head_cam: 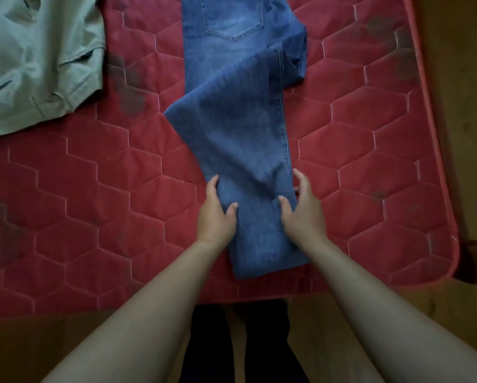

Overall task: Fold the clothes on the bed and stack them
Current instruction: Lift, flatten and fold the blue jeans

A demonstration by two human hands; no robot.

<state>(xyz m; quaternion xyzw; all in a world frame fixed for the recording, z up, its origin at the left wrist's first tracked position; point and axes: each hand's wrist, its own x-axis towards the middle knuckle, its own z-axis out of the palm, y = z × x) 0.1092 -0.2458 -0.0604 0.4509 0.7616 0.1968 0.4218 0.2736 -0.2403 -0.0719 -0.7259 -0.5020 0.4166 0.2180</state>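
A pair of blue jeans (240, 111) lies lengthwise on the red quilted mattress (93, 175), legs folded one on the other, back pocket at the top, hems near the front edge. My left hand (216, 214) grips the left edge of the lower legs, thumb on top of the denim. My right hand (303, 208) holds the right edge by the side seam, fingers curled around the fabric. Between the hands the cloth is slightly lifted and wrinkled. A pale green garment (35, 59) lies rumpled at the upper left.
The mattress ends at the front edge near my dark-trousered legs (240, 344) and at the right edge, where wooden floor (458, 106) shows. Dark stains mark the quilting. A brown bed corner (475, 261) sticks out at the lower right.
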